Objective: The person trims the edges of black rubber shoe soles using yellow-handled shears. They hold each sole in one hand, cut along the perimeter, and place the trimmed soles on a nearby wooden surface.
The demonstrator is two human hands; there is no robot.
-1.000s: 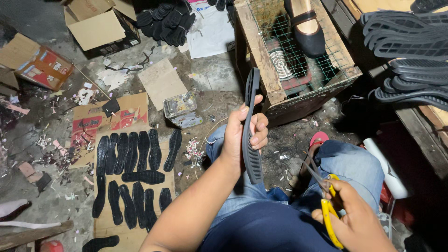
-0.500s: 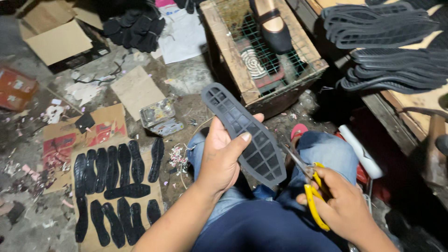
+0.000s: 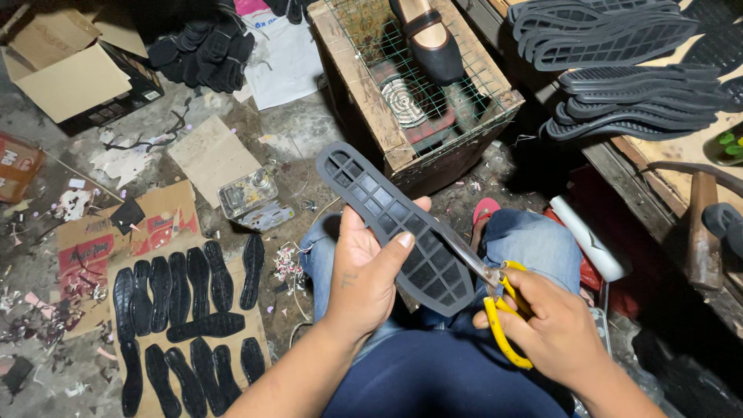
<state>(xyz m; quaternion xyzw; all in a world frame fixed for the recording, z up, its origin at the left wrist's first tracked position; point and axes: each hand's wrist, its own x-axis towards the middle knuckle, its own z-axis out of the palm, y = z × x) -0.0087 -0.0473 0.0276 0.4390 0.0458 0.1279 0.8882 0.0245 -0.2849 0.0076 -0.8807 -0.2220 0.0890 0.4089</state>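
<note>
- Head view, far left: rows of black sole pieces (image 3: 186, 310) lie flat on a sheet of cardboard (image 3: 93, 248) on the floor, with paper scraps scattered around them.
- Further back on the left, an open cardboard box (image 3: 73, 77) sits on the floor beside a pile of dark soles (image 3: 201, 54).
- Centre: the left hand (image 3: 371, 271) rises from the lower edge, forearm angled up and to the right, back of the hand toward the camera.
- Its fingers are clamped on a dark grey rubber sole (image 3: 395, 224); the thumb presses across the ribbed grid face and the other fingers wrap behind it.
- That sole is held in the air above the person's lap, tilted, its narrow end pointing up-left toward a wooden crate (image 3: 371, 116) covered with wire mesh.
- A black shoe (image 3: 426, 39) rests on the mesh.
- Right: the right hand (image 3: 557, 340) has its fingers closed through the handles of yellow scissors (image 3: 503, 317), whose blades meet the sole's right edge.
- Far right: stacks of black soles (image 3: 619, 70) lie on a wooden shelf.
</note>
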